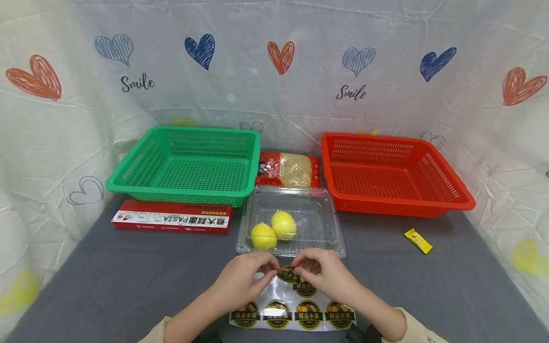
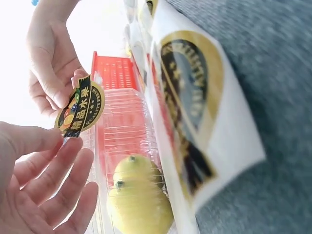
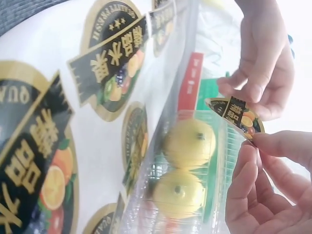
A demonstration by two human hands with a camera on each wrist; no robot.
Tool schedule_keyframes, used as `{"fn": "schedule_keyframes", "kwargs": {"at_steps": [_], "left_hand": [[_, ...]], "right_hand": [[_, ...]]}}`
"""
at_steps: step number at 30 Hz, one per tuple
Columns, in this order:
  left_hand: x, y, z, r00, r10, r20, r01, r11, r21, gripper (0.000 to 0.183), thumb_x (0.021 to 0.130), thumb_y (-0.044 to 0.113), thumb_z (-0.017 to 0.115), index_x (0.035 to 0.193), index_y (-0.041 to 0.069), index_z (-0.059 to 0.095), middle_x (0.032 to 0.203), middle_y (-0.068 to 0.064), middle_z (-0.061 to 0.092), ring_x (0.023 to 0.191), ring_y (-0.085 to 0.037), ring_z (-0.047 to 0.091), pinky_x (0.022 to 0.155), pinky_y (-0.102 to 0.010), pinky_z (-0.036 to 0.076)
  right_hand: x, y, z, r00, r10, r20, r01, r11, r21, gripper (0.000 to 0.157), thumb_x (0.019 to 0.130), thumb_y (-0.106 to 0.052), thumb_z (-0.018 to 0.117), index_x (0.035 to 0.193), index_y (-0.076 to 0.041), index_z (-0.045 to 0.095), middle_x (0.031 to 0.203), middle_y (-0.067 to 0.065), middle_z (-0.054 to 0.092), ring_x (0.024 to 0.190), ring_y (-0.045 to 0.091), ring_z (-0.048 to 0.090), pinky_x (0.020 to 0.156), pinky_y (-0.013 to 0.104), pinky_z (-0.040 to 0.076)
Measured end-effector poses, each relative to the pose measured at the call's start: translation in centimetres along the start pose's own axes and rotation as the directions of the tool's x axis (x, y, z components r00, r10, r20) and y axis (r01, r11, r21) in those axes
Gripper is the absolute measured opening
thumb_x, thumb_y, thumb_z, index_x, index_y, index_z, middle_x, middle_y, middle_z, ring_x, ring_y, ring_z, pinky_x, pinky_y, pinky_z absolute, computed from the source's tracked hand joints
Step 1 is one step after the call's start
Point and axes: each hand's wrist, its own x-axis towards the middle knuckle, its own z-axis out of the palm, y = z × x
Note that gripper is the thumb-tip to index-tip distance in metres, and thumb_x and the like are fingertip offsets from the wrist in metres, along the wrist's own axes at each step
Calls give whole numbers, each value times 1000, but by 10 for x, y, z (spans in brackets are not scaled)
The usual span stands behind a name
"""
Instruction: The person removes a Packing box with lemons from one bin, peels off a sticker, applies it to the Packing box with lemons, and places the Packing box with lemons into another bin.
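Black and gold are glinting between the hands: one round sticker (image 1: 288, 274) is hanging above the sheet, the left hand (image 1: 248, 276) pinching its edge at nine o'clock and the right hand (image 1: 323, 269) pinching it at three. Both sets of fingers are clamping thin margins, so the likeliest trouble is creasing: uneven pulling could be folding or tearing the film, which is bowing slightly in the right wrist view. The underside (presumably tacky) could also be grabbing a fingertip and doubling over on itself, if one hand is letting go unevenly. Dipping too low towards six o'clock could be gluing it onto its neighbours on the white sticker sheet (image 1: 293, 305).

Thumbs and forefingers are meeting at the sticker while the left hand's spare fingers are fanning out loosely and the right hand's are bending inward. Both wrists are angling towards each other, the left forearm (image 1: 193, 312) slanting in from eight o'clock and the right forearm (image 1: 379, 309) from four.

Farther out, the clear box (image 1: 315, 224) is lying at twelve, with two yellow fruits (image 1: 283, 225) sitting towards its own eight o'clock. The green basket (image 1: 182, 197) is standing between ten and eleven, the red basket (image 1: 399, 207) between one and two.
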Motion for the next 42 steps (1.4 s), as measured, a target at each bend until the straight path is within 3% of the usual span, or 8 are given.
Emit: {"fn": "schedule_keyframes", "kwargs": {"at_steps": [6,10,16,21,28,36,42], "left_hand": [[4,0,3,999,-20,-39,13,986,-165,8,84,6,65,84,14,62,79,10,62,71,1,57,68,-22,52],[5,-2,4,995,-79,-55,64,969,-237,3,86,8,63,84,10,62,78,7,62,68,-1,57,63,-20,51],[6,-1,1,978,-177,-107,130,929,-346,4,88,11,61,85,8,61,77,1,62,66,-6,58,58,-22,51],[8,1,-1,960,-253,-118,182,888,-422,4,88,11,61,85,8,61,77,-6,63,66,-17,61,58,-24,51],[11,5,-3,948,-297,-114,204,843,-498,4,87,8,61,86,4,61,77,-12,63,66,-27,62,58,-26,52],[15,7,-3,943,-295,-156,190,858,-477,4,87,10,62,86,6,61,77,-9,64,68,-25,62,59,-25,52],[21,11,-6,928,-277,-250,153,893,-423,6,83,7,66,86,11,61,76,3,63,67,-14,63,59,-23,52]], "right_hand": [[-1,-1,-2,999,-3,-33,4,1000,24,11,81,-5,67,87,-14,66,80,-8,62,65,3,54,57,22,49],[-2,-2,-3,998,4,-55,-2,999,41,10,81,-6,67,89,-14,66,83,-6,63,66,4,55,58,23,49],[-3,-5,-5,994,5,-111,3,997,71,16,80,-8,70,93,-13,63,83,-2,64,65,5,56,57,23,49],[-4,-6,-5,989,3,-151,15,993,118,20,80,-11,70,97,-11,59,81,-3,65,66,7,58,58,24,51],[-4,-7,-2,968,-26,-251,59,990,126,15,80,-10,71,90,-12,60,78,-4,65,65,7,59,56,25,50],[-1,-18,-7,943,-55,-328,92,991,98,13,74,4,71,84,-2,65,74,6,67,60,8,59,54,26,51],[5,-9,-11,934,-42,-354,91,988,122,7,78,-6,72,84,-7,68,72,0,68,57,7,60,53,25,52]]}}
